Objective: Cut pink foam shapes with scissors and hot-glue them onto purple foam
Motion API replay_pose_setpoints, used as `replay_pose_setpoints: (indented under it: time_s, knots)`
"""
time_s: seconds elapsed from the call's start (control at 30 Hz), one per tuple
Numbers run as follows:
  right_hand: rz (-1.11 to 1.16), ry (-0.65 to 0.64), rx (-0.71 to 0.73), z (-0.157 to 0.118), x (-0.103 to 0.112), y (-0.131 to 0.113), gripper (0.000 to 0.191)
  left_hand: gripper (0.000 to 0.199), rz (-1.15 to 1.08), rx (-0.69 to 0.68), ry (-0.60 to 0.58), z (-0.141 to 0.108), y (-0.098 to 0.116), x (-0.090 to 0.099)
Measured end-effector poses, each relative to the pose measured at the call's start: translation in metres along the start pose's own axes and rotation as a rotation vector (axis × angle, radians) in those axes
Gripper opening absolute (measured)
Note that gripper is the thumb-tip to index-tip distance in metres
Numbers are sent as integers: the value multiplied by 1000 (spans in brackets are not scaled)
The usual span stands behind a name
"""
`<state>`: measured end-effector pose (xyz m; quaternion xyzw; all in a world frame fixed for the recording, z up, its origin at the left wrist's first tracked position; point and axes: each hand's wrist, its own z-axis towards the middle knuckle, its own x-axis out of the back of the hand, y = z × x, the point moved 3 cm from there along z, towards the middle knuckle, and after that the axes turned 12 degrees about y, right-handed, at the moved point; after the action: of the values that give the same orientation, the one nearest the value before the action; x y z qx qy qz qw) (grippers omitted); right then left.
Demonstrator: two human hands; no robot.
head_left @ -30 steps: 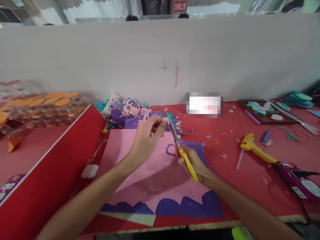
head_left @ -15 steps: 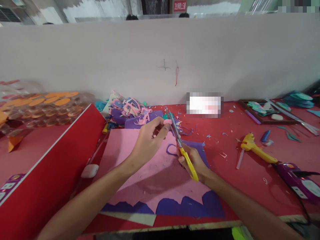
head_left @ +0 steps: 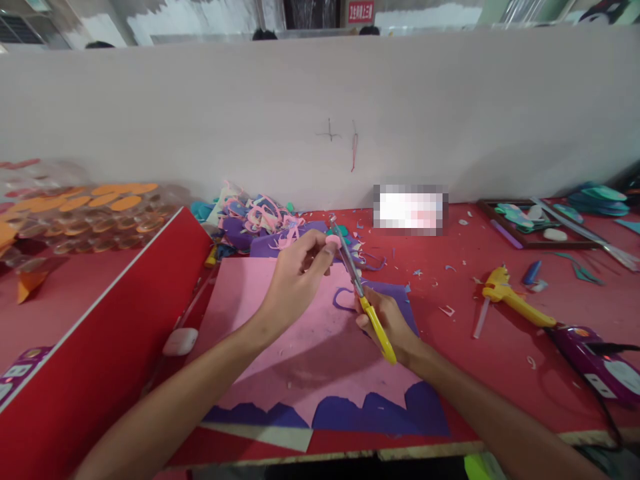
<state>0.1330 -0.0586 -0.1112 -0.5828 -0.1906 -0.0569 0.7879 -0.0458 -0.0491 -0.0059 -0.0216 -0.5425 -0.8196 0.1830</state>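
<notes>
Between the thumb and fingers of my left hand [head_left: 303,263] is a small pink rounded piece [head_left: 333,241]. My right hand [head_left: 385,317] grips yellow-handled scissors [head_left: 376,327], whose blades point up and away, right beside the pink piece. Whether the blades touch its edge I cannot tell. Below both hands lies a large pink sheet [head_left: 280,333] with a scalloped cut edge. Under it is a purple sheet [head_left: 380,417], showing at the front and right. A thin purple loop-shaped strip [head_left: 341,300] rests on the pink sheet near my right hand.
Cut scraps [head_left: 260,220] are heaped at the back. To the right lie a yellow glue gun [head_left: 515,297], a purple power strip [head_left: 595,363] and a dark tray [head_left: 545,241]. A red divider panel [head_left: 125,320] stands left, near a white case [head_left: 181,341].
My left hand has turned slightly, and the pink piece now shows a rounder outline beside the blades. The scissors and my right hand have hardly moved.
</notes>
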Motion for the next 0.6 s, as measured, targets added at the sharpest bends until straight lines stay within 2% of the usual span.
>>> replay_pose_setpoints:
  time_s: [0.27, 0.6]
  knots:
    - [-12, -6, -6, 0, 0, 2, 37, 27, 1, -19, 5, 1, 1, 1]
    - [-39, 0, 5, 0, 2, 0, 39, 27, -29, -46, 16, 2, 2, 2]
